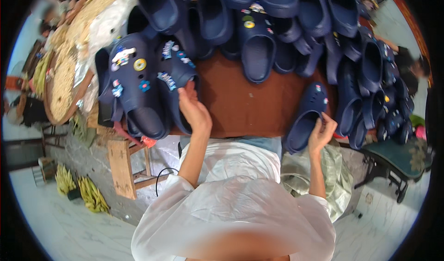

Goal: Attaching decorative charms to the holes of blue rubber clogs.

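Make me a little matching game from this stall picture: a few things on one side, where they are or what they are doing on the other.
Things:
1. left hand
2. right hand
3. bananas
4. round woven tray

Places:
A. on the floor, lower left
B. grips a plain navy clog at the table's right edge
C. touches a clog with charms
D. upper left, beside the clogs

Pairs: 1-C, 2-B, 3-A, 4-D
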`<state>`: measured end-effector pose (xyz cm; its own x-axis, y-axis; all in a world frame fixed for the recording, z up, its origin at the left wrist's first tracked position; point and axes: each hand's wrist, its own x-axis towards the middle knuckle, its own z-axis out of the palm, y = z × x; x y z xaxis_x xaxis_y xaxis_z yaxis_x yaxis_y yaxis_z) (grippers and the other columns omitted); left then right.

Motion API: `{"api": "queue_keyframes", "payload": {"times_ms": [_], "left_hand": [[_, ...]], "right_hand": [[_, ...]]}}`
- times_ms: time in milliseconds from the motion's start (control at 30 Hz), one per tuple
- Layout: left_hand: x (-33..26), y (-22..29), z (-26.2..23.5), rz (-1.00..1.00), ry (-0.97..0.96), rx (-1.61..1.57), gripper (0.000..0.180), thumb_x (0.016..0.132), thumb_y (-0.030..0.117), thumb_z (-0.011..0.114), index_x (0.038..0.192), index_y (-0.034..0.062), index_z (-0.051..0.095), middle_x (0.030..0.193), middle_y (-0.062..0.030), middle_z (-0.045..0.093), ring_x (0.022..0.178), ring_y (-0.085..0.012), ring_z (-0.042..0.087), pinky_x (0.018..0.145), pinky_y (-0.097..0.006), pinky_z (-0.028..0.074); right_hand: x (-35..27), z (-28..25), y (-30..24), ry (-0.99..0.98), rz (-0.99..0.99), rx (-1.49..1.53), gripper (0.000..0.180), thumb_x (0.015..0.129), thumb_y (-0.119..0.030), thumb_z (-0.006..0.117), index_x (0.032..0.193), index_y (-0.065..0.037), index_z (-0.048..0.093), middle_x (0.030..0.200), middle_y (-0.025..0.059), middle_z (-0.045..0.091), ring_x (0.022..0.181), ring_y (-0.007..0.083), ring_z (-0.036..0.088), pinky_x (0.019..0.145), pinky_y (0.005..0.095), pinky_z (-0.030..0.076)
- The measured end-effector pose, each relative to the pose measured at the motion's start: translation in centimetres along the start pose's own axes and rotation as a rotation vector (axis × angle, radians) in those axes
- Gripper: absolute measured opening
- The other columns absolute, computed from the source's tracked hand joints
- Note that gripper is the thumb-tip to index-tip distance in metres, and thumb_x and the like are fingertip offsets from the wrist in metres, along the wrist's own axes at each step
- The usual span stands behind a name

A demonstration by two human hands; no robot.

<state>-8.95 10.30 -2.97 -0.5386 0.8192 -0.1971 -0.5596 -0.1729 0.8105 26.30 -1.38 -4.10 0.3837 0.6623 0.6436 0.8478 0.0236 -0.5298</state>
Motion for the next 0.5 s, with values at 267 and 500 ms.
{"api": "queue_keyframes", "payload": {"times_ms": [267, 500], "left_hand": [[-3.0, 1.9, -0.6, -0.065, -0.112, -0.083, 0.052, 0.106, 0.041, 0.038, 0.135, -0.0005, 0.052, 0.140, -0.0136, 0.056, 0.137, -0.0218, 0.043, 0.117, -0.036, 0.022], [-7.0, 2.9, -3.0, -0.335, -0.032, -0.218, 0.045, 0.100, 0.039, 0.050, 0.125, 0.0021, 0.054, 0.137, -0.0170, 0.055, 0.136, -0.0266, 0.043, 0.117, -0.036, 0.025]], "right_hand": [[2.5, 1.6, 2.4, -0.066, 0.181, 0.032, 0.020, 0.094, -0.002, 0.064, 0.113, -0.003, 0.067, 0.103, 0.0038, 0.056, 0.080, 0.0108, 0.053, 0.070, 0.0240, 0.043], [2.4, 2.1, -3.7, 0.095, -0.076, 0.070, 0.028, 0.084, 0.010, 0.056, 0.109, 0.001, 0.064, 0.107, 0.0134, 0.056, 0.103, 0.0285, 0.056, 0.094, 0.0373, 0.045]]}}
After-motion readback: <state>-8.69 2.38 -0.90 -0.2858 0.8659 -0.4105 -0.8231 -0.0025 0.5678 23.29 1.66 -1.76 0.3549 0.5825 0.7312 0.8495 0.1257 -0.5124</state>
